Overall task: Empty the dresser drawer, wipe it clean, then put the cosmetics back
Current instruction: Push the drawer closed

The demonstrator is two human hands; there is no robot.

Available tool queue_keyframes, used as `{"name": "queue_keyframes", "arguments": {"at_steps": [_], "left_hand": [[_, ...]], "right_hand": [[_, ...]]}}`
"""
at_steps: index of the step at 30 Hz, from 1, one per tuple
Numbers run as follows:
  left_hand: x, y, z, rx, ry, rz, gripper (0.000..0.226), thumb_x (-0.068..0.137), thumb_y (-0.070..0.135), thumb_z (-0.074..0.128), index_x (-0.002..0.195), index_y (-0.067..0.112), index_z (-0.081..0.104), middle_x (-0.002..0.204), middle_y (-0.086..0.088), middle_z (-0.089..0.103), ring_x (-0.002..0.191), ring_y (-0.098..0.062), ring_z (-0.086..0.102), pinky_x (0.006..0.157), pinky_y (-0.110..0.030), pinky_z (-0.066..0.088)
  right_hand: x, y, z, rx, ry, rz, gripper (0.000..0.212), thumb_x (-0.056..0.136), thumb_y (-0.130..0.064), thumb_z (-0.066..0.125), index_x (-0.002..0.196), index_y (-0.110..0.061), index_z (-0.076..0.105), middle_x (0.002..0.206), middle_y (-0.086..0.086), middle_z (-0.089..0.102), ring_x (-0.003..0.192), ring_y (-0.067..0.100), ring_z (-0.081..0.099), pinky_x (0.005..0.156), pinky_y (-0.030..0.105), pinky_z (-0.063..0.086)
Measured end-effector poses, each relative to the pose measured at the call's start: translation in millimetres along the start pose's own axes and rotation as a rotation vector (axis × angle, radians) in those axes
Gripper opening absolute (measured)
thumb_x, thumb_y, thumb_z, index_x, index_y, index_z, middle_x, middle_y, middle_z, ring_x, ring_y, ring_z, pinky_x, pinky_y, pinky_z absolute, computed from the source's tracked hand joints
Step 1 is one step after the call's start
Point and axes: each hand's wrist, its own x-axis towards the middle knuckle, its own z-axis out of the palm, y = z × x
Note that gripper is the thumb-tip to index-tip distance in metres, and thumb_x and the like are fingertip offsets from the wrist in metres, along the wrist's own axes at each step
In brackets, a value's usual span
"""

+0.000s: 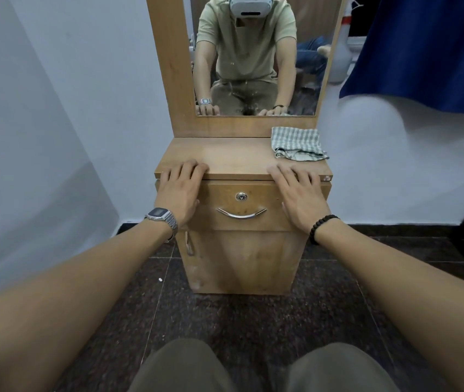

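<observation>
Both hands flat on the front edge of the dresser (pixel 242 157) surface. Left hand (pixel 178 190) has fingers straight over the lip, palm hanging in front of the drawer (pixel 242 206); right hand (pixel 300 193) the same on the other side. Neither grip holds anything. Drawer shut, handle (pixel 241 215) untouched between the two hands. Cloth (pixel 297 144) lies crumpled at the back right corner of the surface, well apart from either hand.

Risks, as judged:
- A keyhole (pixel 241 197) sits just above the handle. If locked, a hard pull could tip or drag the narrow dresser forward.
- Cloth overhangs the right edge slightly; a jolt from a yanked drawer could send it to the floor.
- Cosmetics will need somewhere to go. The surface is small and already shares space with the cloth, so items set near the front lip could roll off.
- Knees sit close below; a drawer pulled fully out might strike them or drop.

Not visible:
- Drawer contents entirely hidden; no cosmetics in view.
- Whether the lock is engaged cannot be told.
- Lower door handle (pixel 188 243) partly covered by the left wrist.
- Mirror (pixel 253 52) top cut off by the frame.
</observation>
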Motion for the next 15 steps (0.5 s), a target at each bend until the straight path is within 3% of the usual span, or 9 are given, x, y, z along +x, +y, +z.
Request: {"name": "queue_keyframes", "arguments": {"at_steps": [15], "left_hand": [[13.5,0.3,10.6,0.048,0.063,-0.048,0.067,0.06,0.011,0.079,0.119,0.02,0.048,0.121,-0.005,0.049,0.106,-0.029,0.046,0.085,-0.041,0.03]], "right_hand": [[16.3,-3.3,8.0,0.024,0.083,0.053,0.072,0.065,0.001,0.066,0.127,-0.025,0.041,0.133,-0.002,0.043,0.117,0.024,0.042,0.09,0.036,0.027]]}}
